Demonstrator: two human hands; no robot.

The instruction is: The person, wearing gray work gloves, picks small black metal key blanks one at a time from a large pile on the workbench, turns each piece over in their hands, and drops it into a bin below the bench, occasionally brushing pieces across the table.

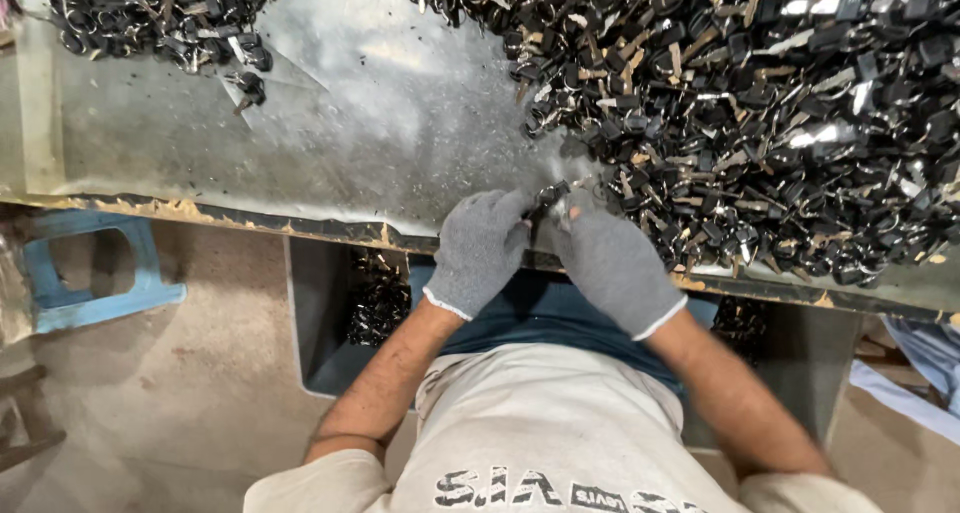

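Observation:
Both my hands wear grey knit gloves and meet at the near edge of a metal-topped table [330,123]. My left hand [480,248] and my right hand [612,263] pinch the same small dark key piece [549,195] between their fingertips. Just to the right of it spreads a large heap of black-headed keys and rings [760,103], touching the right hand's fingers.
A smaller heap of the same dark key pieces [160,13] lies at the table's far left. Below the table edge, a bin [320,303] holds more dark pieces. A blue plastic stool [95,273] stands on the floor at left.

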